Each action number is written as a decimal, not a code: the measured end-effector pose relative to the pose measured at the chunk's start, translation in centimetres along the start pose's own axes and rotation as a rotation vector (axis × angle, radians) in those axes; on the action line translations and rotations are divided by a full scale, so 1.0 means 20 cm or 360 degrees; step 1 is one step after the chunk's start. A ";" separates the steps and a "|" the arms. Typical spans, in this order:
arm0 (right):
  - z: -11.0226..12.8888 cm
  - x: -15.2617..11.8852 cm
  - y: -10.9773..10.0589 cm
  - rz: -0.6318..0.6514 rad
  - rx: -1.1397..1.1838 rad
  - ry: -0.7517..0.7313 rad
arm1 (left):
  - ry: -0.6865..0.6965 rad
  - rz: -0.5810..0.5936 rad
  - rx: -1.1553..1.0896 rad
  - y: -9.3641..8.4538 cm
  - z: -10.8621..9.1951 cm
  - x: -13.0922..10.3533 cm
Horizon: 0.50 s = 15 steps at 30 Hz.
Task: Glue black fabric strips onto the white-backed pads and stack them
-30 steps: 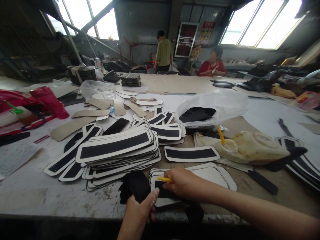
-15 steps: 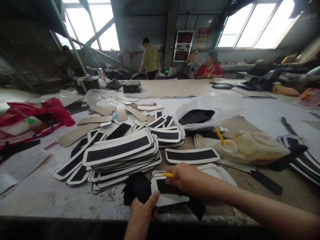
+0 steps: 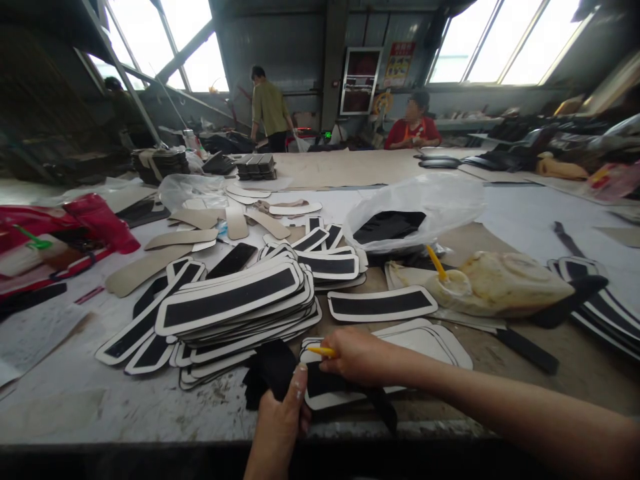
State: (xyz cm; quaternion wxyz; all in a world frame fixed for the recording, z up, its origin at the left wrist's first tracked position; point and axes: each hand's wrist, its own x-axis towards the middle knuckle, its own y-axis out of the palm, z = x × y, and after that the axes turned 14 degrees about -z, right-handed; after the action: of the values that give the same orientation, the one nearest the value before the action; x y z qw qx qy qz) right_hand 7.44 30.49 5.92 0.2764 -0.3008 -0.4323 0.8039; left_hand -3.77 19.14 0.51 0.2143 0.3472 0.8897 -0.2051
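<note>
Lying under the nearer right hand (image 3: 356,357), a rounded white panel with a black strip (image 3: 327,385) is running lengthwise along the edge of the pale table (image 3: 160,415); that hand is gripping a slim yellow tool (image 3: 320,351), while the left hand (image 3: 281,412), apart, is clutching bunched black cloth (image 3: 275,369) at the panel's left end.

The right hand (image 3: 355,355) hides part of the yellow stick (image 3: 321,351).

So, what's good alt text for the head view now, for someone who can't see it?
A person's right-hand grip holds a yellow stick over a white-edged black panel, and their left-hand grip holds black material beside it. A stack of similar panels lies to the left on a cluttered worktable.
</note>
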 end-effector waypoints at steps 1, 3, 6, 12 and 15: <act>0.00 0.00 0.00 -0.0002 -0.0015 -0.0016 | 0.0035 -0.0028 0.0016 0.01 0.00 0.00; 0.00 0.00 0.01 -0.0013 -0.0050 -0.0044 | 0.0094 -0.0054 0.0042 0.02 0.01 0.02; 0.01 0.01 0.02 -0.0027 -0.0109 -0.0066 | 0.0139 -0.0046 0.0061 0.03 0.02 0.04; -0.05 -0.11 -0.12 0.0012 -0.0209 -0.0062 | 0.0174 0.0007 0.0063 0.02 0.03 0.05; -0.19 -0.25 -0.22 -0.0031 -0.0182 0.0079 | 0.0157 -0.0002 0.0074 0.01 0.02 0.04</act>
State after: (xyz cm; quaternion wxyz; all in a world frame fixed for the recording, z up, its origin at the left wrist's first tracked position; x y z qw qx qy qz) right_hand 14.39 31.07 9.29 0.2773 -0.3316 -0.4735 0.7674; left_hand -4.02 19.41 -0.24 0.1618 0.3611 0.8944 -0.2084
